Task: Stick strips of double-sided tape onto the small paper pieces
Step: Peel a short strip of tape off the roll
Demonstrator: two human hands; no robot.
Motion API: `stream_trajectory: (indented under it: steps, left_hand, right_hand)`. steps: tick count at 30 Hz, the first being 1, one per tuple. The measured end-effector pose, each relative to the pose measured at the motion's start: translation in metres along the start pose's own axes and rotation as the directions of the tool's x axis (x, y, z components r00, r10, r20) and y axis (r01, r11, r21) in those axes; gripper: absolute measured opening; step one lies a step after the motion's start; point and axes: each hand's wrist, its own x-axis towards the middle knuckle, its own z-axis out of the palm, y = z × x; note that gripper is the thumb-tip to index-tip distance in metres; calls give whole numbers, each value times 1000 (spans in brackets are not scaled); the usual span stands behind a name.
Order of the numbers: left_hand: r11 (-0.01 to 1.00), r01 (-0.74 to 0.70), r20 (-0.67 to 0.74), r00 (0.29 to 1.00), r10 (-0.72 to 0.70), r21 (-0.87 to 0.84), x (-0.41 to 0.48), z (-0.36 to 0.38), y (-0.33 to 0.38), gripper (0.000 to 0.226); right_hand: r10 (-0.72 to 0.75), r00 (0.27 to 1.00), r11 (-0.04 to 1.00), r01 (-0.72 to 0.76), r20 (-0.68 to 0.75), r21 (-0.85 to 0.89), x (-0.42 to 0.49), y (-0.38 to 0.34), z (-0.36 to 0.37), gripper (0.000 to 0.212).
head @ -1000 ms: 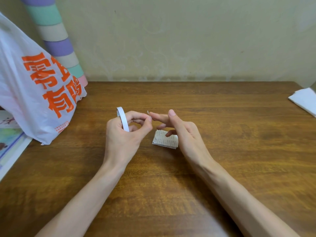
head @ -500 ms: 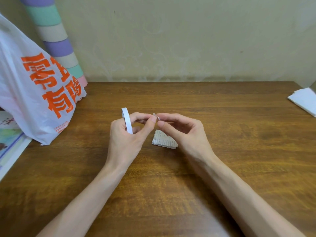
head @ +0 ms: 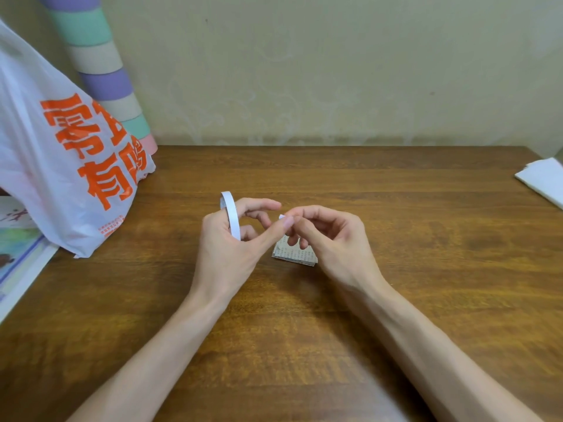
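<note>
White tape roll [head: 230,215] around left hand [head: 227,248].

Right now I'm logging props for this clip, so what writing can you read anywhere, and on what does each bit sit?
"零", "有": large orange characters on the white plastic bag; the two beside them are creased and uncertain.
Small orange print low on the bag: too small to read.
Printed text on the small paper pieces: too small to read.
Writing on the booklet at the left edge: cut off, unreadable.

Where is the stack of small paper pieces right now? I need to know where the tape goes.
In the head view, the stack of small paper pieces lies on the wooden table near centre, partly under the right hand.
</note>
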Motion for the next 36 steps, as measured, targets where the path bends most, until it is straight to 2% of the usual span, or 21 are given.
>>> stream_trajectory:
  steps: [9, 17, 23, 27, 33, 36]
  left_hand:
    - [1000, -3, 0, 1000, 3, 30, 2, -3, -5, 14]
    - [998, -16, -30, 999, 17, 54, 3, -3, -4, 15]
    - [985, -77, -90, 992, 91, 154, 0, -3, -4, 12]
    - [990, -17, -115, 993, 34, 139, -3, -2, 0, 8]
    - [994, 107, -112, 988, -109, -25, -1, 0, 1, 2]
    - [979, 168, -107, 978, -180, -115, -1, 0, 3, 7]
  right_hand:
    - [-17, 1000, 1000, 17, 25, 8, -1, -2, 1, 12]
    - [15, 1000, 1000, -15, -7, -2, 1, -1, 0, 12]
    - [27, 999, 999, -28, 23, 39, -1, -3, 1, 19]
    - [15, 998, 1000, -16, 54, 23, -2, -3, 2, 30]
    - [-46, 995, 997, 51, 87, -63, 0, 2, 2, 41]
    - [-64, 993, 992, 74, 97, -106, 1, 3, 2, 45]
